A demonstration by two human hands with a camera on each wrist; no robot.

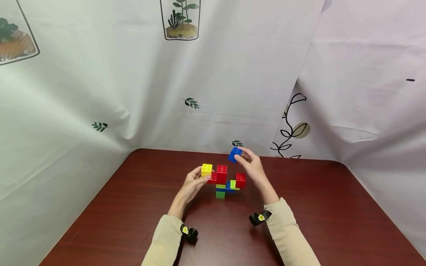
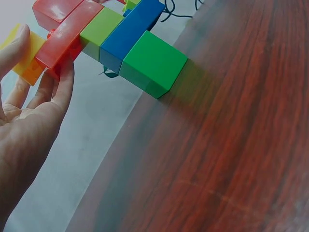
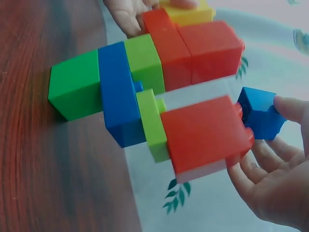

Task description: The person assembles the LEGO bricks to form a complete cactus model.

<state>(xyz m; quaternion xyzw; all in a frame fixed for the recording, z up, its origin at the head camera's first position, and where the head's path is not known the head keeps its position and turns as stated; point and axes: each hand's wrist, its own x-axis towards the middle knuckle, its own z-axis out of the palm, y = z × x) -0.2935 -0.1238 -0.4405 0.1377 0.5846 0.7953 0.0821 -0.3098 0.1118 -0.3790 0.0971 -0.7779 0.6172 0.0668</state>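
Note:
A toy building-brick structure stands on a green brick (image 1: 220,194), with a long blue brick (image 2: 133,36), lime bricks (image 3: 145,63) and red bricks (image 1: 221,173) stacked above. At its left end, my left hand (image 1: 190,187) grips the structure by the yellow brick (image 1: 206,169) and the red brick beneath it, thumb on the yellow side. Between thumb and fingers, my right hand (image 1: 253,166) pinches a small blue brick (image 3: 260,113). That brick is tilted, above and behind the right-hand red brick (image 1: 240,180), whose studs it overlaps in the right wrist view.
The structure stands on a dark reddish-brown wooden table (image 1: 133,221). White fabric (image 1: 233,92) with printed plants hangs behind the table and along both sides. Each sleeve carries a small black wrist camera (image 1: 189,234).

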